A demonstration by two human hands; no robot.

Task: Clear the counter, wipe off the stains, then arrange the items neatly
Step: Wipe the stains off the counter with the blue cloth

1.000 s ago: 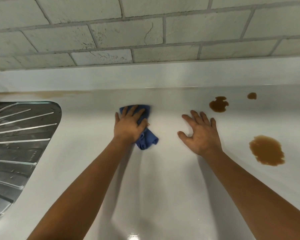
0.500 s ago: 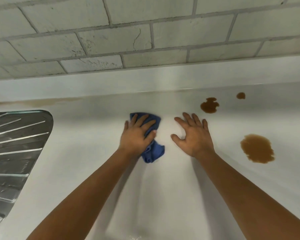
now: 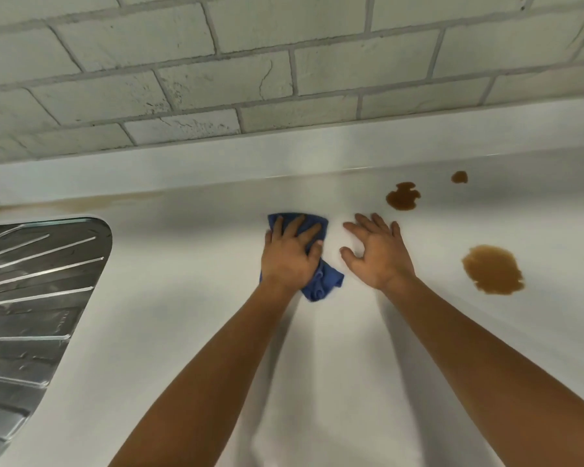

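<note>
Pressing the blue cloth (image 3: 321, 281) onto the white counter (image 3: 189, 298) with left hand (image 3: 289, 256), fingers draped over it. Resting right hand (image 3: 378, 252) flat, fingers spread, just right. Brown stains (image 3: 493, 269) lying further right.

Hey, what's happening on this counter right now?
A person is wiping a white counter. Their left hand presses a blue cloth flat against the surface, while the right hand rests open on the counter just beside it. Several brown stains are not yet wiped: a large one to the right of the hands, a smaller one near the back edge, and a tiny spot beyond it. A metal draining board sits at the left.
</note>
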